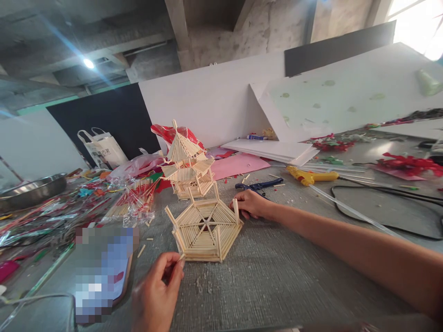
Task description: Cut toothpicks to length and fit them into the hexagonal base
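Observation:
A hexagonal platform of pale wooden sticks (197, 242) lies on the table, with short upright posts at its corners and a small dark gap in its centre. My left hand (159, 290) pinches a short stick end (182, 256) at the platform's near left corner; whether it is joined there I cannot tell. At the far right edge, my right hand (252, 204) has its fingers curled against the platform beside a post, fingertips partly hidden. Just behind stands a tiered stick pagoda (187, 170) with a pointed roof.
Dark blue-handled scissors or pliers (259, 186) lie behind my right hand. A yellow glue gun (309, 176) with a black cord rests at right. A blurred phone (104, 272) is at left, near wrapped sticks (138, 198), a metal bowl (34, 191) and white boards (273, 150).

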Demonstrator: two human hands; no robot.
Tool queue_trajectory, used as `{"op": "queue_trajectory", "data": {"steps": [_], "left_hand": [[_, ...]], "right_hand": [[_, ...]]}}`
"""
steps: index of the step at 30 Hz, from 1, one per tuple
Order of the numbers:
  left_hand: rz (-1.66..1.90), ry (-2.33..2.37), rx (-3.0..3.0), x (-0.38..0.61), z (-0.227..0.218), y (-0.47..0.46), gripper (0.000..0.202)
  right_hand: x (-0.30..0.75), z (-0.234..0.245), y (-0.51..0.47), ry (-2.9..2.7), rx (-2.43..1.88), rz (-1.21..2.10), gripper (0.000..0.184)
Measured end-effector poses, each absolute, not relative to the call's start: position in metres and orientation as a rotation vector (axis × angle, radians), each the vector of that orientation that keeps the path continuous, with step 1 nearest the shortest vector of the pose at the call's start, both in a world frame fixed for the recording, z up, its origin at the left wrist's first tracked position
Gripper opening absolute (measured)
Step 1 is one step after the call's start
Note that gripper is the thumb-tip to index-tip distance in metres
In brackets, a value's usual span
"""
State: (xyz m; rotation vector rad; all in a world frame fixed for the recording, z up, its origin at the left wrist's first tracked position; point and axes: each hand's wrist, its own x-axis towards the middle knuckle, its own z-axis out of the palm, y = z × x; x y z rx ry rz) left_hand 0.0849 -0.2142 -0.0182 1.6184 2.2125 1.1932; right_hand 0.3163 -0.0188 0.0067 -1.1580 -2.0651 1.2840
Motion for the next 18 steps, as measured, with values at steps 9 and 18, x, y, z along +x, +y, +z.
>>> {"op": "queue_trajectory", "data": {"steps": [9,18], "left_hand": [[1.217,2.201,1.628,0.085,-0.019,-0.213,0.02],[1.402,2.161,1.598,0.078,0.001,-0.22,0.023]], "right_hand": [[0.315,0.007,-0.018,-2.057,-1.187,1.294,0.019],[0.317,0.036,-0.017,-2.058,-1.158,1.121,0.018]]}}
